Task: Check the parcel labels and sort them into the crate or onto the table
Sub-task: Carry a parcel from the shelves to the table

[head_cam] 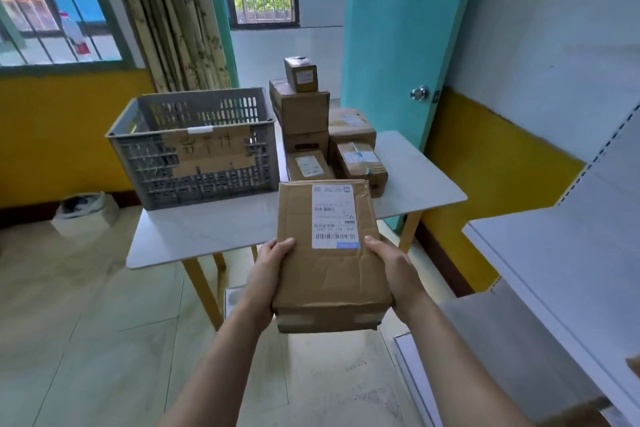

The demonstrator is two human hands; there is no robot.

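While both hands, left (268, 276) & right (394, 270), grip parcel (329, 274) sides, fingers curled under, long axis points away twd table (207, 229).

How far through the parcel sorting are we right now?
Done: several boxes stacked on the table beside the grey crate; its contents are hidden. In hand: left hand and right hand hold one parcel, label up. Left: placing it.

I see a creased brown parcel (329, 260) held flat, white label (333, 217) facing up; a grey crate (194, 149) and stacked parcels (329, 128) sit on the tabletop (194, 236).
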